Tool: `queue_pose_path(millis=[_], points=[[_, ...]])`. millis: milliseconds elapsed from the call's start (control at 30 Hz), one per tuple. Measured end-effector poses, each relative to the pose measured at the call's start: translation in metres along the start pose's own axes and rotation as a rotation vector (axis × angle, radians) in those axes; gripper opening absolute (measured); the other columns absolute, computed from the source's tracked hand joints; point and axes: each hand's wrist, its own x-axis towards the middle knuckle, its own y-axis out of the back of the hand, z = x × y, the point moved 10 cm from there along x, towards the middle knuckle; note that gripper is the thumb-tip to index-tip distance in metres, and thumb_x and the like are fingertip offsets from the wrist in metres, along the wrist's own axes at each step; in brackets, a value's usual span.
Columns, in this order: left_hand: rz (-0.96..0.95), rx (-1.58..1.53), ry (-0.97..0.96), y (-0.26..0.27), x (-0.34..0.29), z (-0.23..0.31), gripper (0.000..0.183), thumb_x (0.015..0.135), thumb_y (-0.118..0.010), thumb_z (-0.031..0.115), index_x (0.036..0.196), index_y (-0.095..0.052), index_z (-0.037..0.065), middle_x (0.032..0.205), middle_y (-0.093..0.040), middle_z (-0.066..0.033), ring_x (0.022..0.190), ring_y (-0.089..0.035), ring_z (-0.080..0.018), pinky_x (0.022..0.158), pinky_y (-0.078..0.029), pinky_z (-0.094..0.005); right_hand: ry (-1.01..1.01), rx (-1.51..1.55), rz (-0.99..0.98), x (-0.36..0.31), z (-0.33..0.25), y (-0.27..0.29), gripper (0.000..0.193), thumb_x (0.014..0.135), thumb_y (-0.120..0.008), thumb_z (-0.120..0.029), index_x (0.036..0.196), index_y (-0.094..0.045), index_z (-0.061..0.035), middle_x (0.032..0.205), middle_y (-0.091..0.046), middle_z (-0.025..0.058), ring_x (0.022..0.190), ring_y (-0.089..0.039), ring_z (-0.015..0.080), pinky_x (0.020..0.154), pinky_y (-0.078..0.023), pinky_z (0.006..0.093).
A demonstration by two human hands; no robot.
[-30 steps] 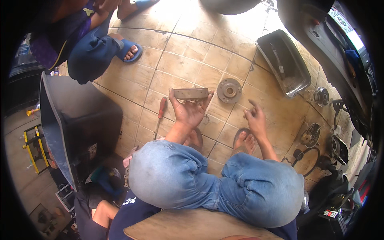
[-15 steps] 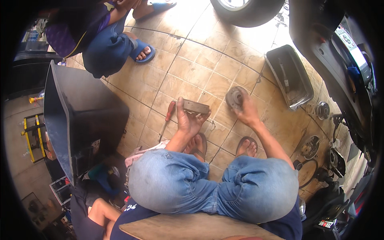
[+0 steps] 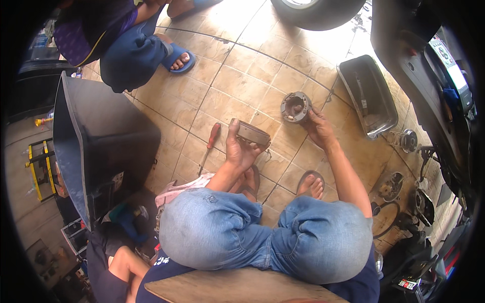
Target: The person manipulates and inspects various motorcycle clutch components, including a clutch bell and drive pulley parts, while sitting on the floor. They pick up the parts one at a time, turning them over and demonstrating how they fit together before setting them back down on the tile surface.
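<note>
My left hand (image 3: 239, 150) is closed around a shallow, round, rusty metal clutch bell (image 3: 253, 133), held on edge above the tiles, with the thumb on its left end. My right hand (image 3: 319, 130) grips the right edge of a round, dark grey clutch shoe assembly (image 3: 295, 107). The assembly has a thick rim and a brownish hub, and its open face turns upward. The two parts are apart from each other. A red-handled screwdriver (image 3: 213, 135) lies on the floor just left of my left hand.
A grey rectangular tray (image 3: 371, 132) stands at the right, beside a motor scooter (image 3: 404, 60). Removed parts and a black belt (image 3: 399, 222) lie below it. A large dark bin (image 3: 108, 141) fills the left. A person in blue sandals (image 3: 182, 59) is at the upper left; a wheel (image 3: 318, 17) is at the top.
My right hand has moved up slightly and turned the clutch shoe assembly, so its open face shows. The clutch bell in my left hand has tilted, with its right end lower.
</note>
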Motion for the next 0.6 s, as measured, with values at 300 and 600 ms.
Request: queue_pose_path(millis=[300,600], points=[[0.013,0.005,0.036,-0.003,0.008,-0.009,0.073,0.088,-0.061,0.071,0.123,-0.056,0.007,0.117,-0.064,-0.0174,0.107,-0.066,-0.0364,0.094,-0.055,-0.052,-0.029,-1.025,0.314,0.002,-0.021,0.045,0.048,0.099,-0.061,-0.021,0.142,-0.056,0.0001,0.112,-0.073,0.0243,0.101,-0.073,0.0334,0.088,-0.057,0.0484],[-0.002,0.058,0.046,-0.008,0.003,-0.009,0.069,0.087,-0.062,0.067,0.123,-0.057,0.008,0.116,-0.064,-0.0148,0.109,-0.065,-0.0338,0.092,-0.053,-0.0517,0.054,-1.712,0.379,-0.011,-0.064,-0.026,0.054,0.091,-0.06,-0.02,0.143,-0.051,-0.015,0.092,-0.071,0.0295,0.088,-0.069,0.0495,0.079,-0.054,0.0578]])
